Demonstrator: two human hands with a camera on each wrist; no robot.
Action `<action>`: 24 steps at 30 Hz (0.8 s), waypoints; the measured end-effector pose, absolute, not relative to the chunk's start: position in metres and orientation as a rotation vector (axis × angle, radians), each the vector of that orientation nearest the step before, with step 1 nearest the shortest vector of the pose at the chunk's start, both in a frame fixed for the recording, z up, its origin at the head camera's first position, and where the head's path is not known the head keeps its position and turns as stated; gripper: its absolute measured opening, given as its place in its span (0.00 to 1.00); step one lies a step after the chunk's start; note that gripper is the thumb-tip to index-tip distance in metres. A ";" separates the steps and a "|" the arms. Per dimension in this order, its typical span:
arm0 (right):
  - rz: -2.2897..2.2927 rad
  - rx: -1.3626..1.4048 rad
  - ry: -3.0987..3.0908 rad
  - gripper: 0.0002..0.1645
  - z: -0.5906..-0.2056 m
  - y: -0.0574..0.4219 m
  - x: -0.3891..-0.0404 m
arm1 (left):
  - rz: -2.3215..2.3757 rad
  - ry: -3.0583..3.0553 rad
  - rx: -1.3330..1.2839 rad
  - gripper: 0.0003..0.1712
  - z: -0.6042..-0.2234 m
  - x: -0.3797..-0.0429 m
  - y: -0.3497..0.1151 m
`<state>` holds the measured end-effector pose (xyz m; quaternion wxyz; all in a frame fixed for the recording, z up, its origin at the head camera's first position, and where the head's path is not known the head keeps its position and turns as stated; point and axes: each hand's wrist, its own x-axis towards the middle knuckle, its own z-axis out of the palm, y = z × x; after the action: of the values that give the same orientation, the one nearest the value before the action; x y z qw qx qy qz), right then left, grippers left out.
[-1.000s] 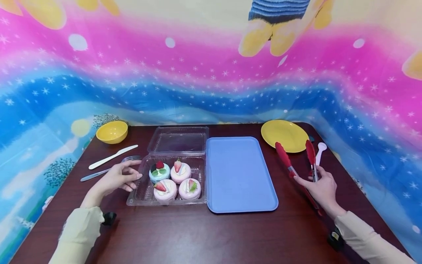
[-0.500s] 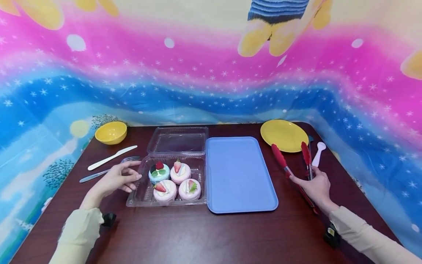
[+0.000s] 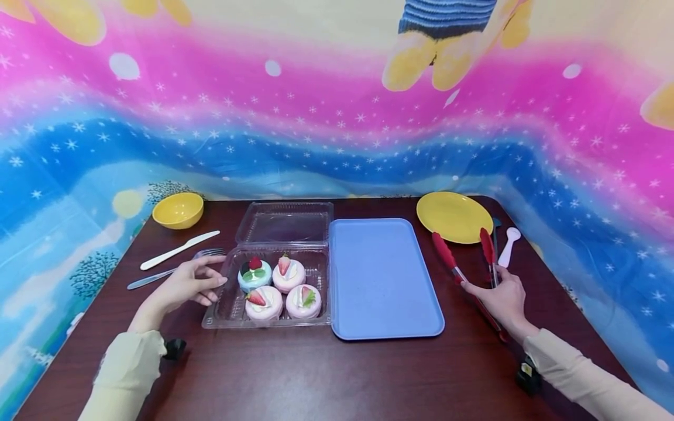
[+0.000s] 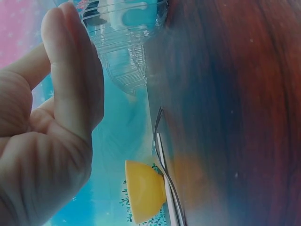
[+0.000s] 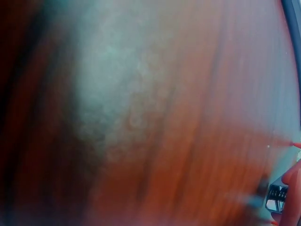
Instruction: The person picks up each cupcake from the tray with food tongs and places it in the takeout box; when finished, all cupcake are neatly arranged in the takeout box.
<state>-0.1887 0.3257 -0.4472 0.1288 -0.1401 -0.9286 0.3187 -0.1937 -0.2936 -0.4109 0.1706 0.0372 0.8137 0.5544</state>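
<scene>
My right hand grips a pair of red-and-steel tongs, arms spread and tips pointing away, to the right of a blue tray. In the right wrist view only a red-and-metal bit of the tongs shows at the lower right edge. My left hand is loosely bent, fingertips right at the left edge of a clear plastic clamshell box with its lid folded back. Several small cakes stand inside: a blue one with a raspberry, and pink ones with strawberry pieces.
A yellow plate lies just beyond the tong tips, with a pale pink spoon to its right. At the left are a yellow bowl, a white knife and a fork, partly behind my left hand.
My right hand has shifted a little to the left with the tongs, tips now beside the plate's near edge. The left hand, box and tray stay where they were.
</scene>
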 end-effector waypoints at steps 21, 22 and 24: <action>1.011 -0.487 -2.713 0.61 -0.446 0.323 -0.185 | 1.558 2.327 0.105 0.40 -0.409 -0.191 -0.293; 1.011 -0.486 -2.710 0.60 -0.446 0.323 -0.185 | 1.557 2.328 0.106 0.40 -0.409 -0.191 -0.293; 1.007 -0.485 -2.711 0.60 -0.445 0.323 -0.184 | 1.559 2.325 0.109 0.40 -0.408 -0.191 -0.292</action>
<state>-0.1844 0.3234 -0.4448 0.1043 -0.1645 -0.9194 0.3416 -0.1914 -0.2920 -0.4084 0.1692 0.0382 0.8179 0.5486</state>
